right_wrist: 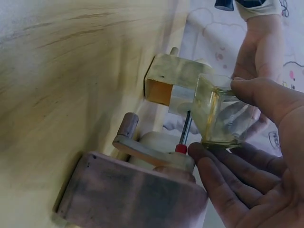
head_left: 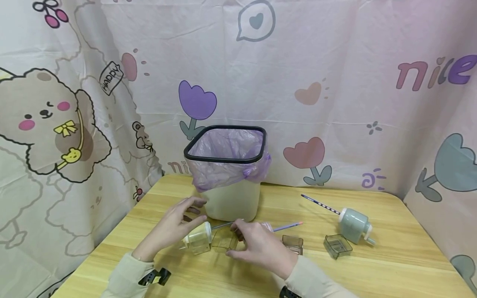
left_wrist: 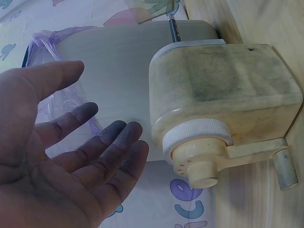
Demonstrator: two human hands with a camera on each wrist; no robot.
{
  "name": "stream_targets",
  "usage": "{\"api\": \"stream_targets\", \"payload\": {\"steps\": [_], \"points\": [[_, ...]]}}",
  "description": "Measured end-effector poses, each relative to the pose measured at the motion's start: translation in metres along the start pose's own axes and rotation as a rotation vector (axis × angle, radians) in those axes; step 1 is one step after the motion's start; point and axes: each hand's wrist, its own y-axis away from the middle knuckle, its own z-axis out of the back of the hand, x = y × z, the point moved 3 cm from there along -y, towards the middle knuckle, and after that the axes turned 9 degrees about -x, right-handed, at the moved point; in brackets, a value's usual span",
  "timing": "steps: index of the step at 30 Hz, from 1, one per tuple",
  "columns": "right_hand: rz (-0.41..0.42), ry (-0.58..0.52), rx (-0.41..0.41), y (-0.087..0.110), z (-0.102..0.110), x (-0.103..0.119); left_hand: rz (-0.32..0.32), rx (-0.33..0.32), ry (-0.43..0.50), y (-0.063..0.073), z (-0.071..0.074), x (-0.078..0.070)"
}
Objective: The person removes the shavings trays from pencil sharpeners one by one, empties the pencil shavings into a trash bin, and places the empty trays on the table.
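My right hand (head_left: pixel 262 248) pinches a clear yellowish shavings drawer (right_wrist: pixel 211 111) between thumb and fingertips. Left of it stands a cream-yellow crank pencil sharpener (head_left: pixel 198 240), a dark pencil (left_wrist: pixel 174 29) sticking out of its front. The sharpener's drawer slot (right_wrist: pixel 159 91) gapes in the right wrist view. With fingers spread and slightly bent, my left hand (head_left: pixel 173 227) hovers beside that sharpener, holding nothing. Another sharpener (right_wrist: pixel 133 190), pinkish in the right wrist view, sits close by my right fingers; in the head view my right hand mostly hides it, and a purple pencil (head_left: pixel 287 227) extends beside it.
Behind the hands stands a bin (head_left: pixel 232 203) lined with a purple bag. To the right are a blue-green sharpener (head_left: pixel 353 225) holding a patterned pencil (head_left: pixel 320 203), a greyish drawer (head_left: pixel 338 246) and a brownish drawer (head_left: pixel 292 243). A printed curtain (head_left: pixel 335 54) hangs behind the wooden table (head_left: pixel 391 273).
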Motion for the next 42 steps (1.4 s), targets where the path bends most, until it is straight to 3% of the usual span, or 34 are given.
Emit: {"api": "stream_targets", "payload": {"steps": [14,25,32,42], "points": [[0.023,0.035,0.07,-0.009,-0.014,0.006,0.015,0.01,-0.011,0.003,0.003,0.001],[-0.049,0.169,0.132,-0.015,-0.026,0.012,0.021,0.02,0.0,0.004,0.004,0.001],[-0.025,0.279,0.13,-0.016,-0.031,0.013,0.024,0.018,0.002,0.004,0.004,0.003],[-0.002,0.349,0.149,-0.014,-0.036,0.017,0.012,0.006,-0.007,0.006,0.004,0.004]]}}
